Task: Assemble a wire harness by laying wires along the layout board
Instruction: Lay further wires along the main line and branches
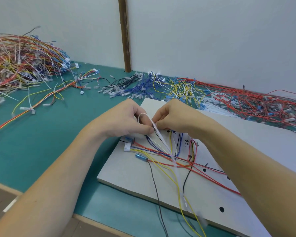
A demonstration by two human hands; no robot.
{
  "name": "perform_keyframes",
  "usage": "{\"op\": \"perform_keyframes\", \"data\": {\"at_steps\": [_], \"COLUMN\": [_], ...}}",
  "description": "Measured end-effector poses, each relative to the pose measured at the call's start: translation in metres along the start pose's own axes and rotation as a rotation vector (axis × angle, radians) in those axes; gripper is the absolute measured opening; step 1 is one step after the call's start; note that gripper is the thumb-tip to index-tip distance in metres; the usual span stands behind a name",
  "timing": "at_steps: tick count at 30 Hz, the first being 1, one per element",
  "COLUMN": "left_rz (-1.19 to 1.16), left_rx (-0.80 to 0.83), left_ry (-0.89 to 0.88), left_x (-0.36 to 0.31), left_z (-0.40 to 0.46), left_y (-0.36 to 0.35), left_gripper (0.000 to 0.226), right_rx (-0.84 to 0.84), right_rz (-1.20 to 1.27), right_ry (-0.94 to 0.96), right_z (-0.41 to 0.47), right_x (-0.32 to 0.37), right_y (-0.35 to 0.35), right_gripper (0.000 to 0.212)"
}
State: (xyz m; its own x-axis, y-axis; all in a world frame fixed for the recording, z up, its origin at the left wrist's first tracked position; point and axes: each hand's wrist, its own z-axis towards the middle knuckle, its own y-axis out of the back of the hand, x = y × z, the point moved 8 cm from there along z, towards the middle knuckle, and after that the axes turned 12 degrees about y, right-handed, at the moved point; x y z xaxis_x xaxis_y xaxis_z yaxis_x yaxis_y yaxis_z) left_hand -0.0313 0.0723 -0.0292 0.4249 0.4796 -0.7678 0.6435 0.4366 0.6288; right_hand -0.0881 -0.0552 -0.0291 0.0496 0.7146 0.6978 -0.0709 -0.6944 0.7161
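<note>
A white cable tie (158, 134) sits at the centre of my view, looped above the layout board (126, 175) and running down to where the laid wires (162, 151) cross. My left hand (126, 119) pinches the tie's loop end with curled fingers, and my right hand (173, 117), touching it, pinches the same tie from the other side. On the board, red, yellow, blue, black and white wires fan out from a white connector (127, 147) near its left edge, so I judge laying well along and bundling begun; most tie points look undone. Handwritten marks (188, 142) beside my right wrist are too small to read. Beyond the board, loose wire stock (229, 98) lines the wall; a larger heap (20, 62) lies far left.
</note>
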Motion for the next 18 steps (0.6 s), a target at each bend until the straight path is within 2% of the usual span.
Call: {"op": "perform_keyframes", "data": {"at_steps": [6, 11, 14, 18], "left_rz": [0.031, 0.012, 0.014, -0.039], "left_rx": [0.051, 0.067, 0.105, 0.264], "left_ry": [0.019, -0.013, -0.046, -0.036], "left_x": [0.001, 0.001, -0.003, 0.0], "left_z": [-0.001, -0.001, -0.004, -0.011], "left_y": [-0.01, -0.009, -0.008, -0.009], "left_gripper": [0.008, 0.011, 0.012, 0.041], "right_rx": [0.039, -0.018, -0.044, -0.127], "right_rz": [-0.192, -0.188, -0.116, -0.027], "right_ry": [0.067, 0.122, 0.129, 0.134], "right_z": [-0.011, -0.022, -0.033, -0.055], "right_x": [0.008, 0.01, 0.006, 0.0], "right_y": [0.003, 0.007, 0.011, 0.023], "right_gripper": [0.022, 0.024, 0.042, 0.072]}}
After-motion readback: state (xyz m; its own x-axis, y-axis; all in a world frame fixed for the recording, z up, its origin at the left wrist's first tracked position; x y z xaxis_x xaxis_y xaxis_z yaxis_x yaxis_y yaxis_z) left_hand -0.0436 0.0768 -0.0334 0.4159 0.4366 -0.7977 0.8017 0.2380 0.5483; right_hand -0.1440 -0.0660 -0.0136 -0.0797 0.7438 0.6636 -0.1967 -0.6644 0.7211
